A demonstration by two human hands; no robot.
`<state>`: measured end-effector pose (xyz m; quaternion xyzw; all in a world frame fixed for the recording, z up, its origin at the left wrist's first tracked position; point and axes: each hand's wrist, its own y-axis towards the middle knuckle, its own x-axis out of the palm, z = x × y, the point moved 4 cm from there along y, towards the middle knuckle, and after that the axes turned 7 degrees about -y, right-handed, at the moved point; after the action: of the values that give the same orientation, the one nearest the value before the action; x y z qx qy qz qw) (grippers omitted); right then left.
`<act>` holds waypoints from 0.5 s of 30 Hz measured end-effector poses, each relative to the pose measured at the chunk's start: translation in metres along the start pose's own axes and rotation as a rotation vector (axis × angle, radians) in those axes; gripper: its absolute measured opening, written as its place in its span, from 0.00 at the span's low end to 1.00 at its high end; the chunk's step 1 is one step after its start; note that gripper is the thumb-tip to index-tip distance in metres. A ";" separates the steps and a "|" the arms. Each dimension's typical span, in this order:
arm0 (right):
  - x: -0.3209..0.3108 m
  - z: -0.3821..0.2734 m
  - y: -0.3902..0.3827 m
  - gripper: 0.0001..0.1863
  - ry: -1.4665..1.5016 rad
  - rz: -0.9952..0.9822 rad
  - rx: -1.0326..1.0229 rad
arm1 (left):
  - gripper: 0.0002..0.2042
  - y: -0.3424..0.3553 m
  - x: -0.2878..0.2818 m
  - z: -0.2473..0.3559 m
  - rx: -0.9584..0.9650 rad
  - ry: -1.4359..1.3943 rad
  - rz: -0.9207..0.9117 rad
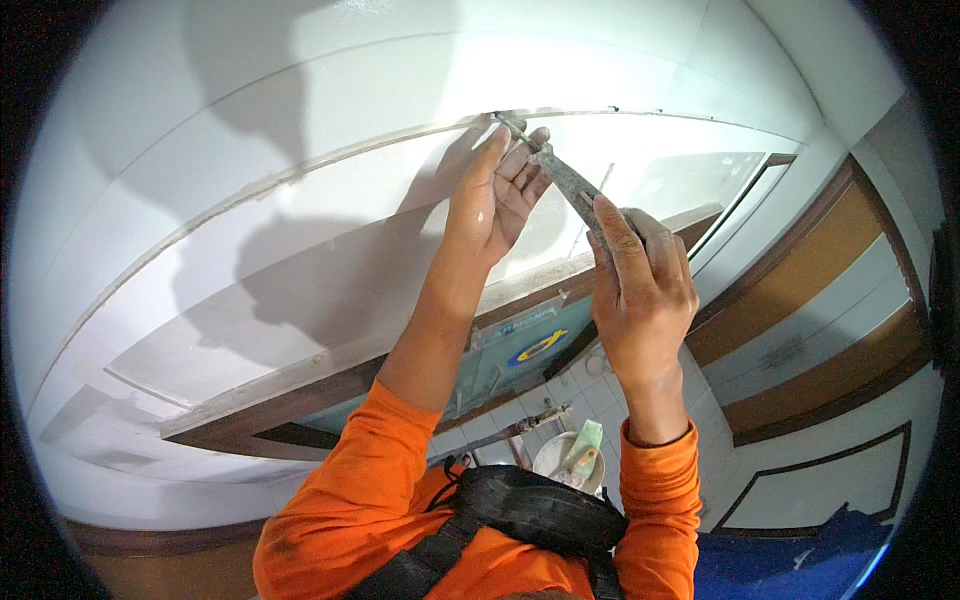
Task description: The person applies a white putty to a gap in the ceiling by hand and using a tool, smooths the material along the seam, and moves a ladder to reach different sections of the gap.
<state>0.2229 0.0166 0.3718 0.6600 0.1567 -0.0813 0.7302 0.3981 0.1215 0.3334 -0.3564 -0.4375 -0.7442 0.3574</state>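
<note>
My right hand (645,285) is closed around the wide end of a grey, worn hand tool (572,187). It tapers to a thin tip resting at a seam (385,136) in the white ceiling panels; its exact kind I cannot make out. Raised beside that tip is my left hand (497,195), palm showing, with loosely curled fingers set apart. Its thumb and index finger lie on either side of the thin end, and whether they touch it is unclear. A small dark spot (615,108) marks the seam farther right.
Below the panels runs a dark wooden frame (225,428) around glass. Beneath my arms, a white bucket (547,460) holds a light green object (589,436), near a wall tap (550,409). A black bag (525,500) hangs at my chest. Blue material (780,568) lies lower right.
</note>
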 end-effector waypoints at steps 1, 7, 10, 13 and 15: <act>0.001 0.003 -0.004 0.23 -0.058 0.018 -0.036 | 0.18 0.002 0.001 -0.004 -0.007 -0.025 0.029; -0.019 0.019 -0.021 0.23 0.033 0.100 0.060 | 0.15 0.012 0.008 0.000 0.044 -0.155 0.222; -0.021 0.045 -0.022 0.21 0.135 0.082 0.216 | 0.12 0.014 0.011 -0.006 0.077 -0.241 0.264; -0.014 0.078 -0.020 0.17 0.203 0.032 0.438 | 0.08 0.022 0.011 -0.012 0.082 -0.337 0.231; -0.001 0.100 -0.023 0.16 0.288 -0.015 0.622 | 0.08 0.026 0.008 -0.010 0.100 -0.344 0.171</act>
<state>0.2264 -0.0846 0.3588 0.8545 0.2309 -0.0364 0.4639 0.4139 0.1019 0.3464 -0.4961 -0.4966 -0.6166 0.3566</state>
